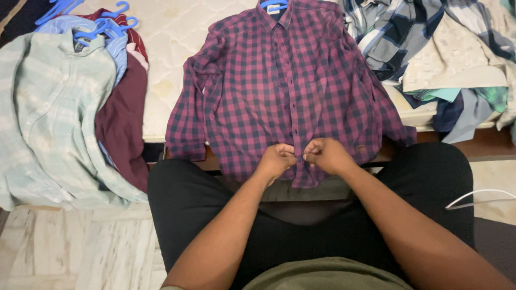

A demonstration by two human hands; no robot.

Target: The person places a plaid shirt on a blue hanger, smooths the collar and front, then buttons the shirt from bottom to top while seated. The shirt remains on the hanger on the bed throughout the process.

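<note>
Maroon-and-navy checked cloth fills the middle of the head view: a plaid shirt (285,91) lies front-up on the white mattress (172,32), collar away from the person and hem hanging over the near edge onto their lap, so its button placket runs straight away from them. Both hands meet at the lowest stretch of that line, equally near: the left hand (277,160) and right hand (326,154) each pinch the fabric on either side of a small button (299,158).
</note>
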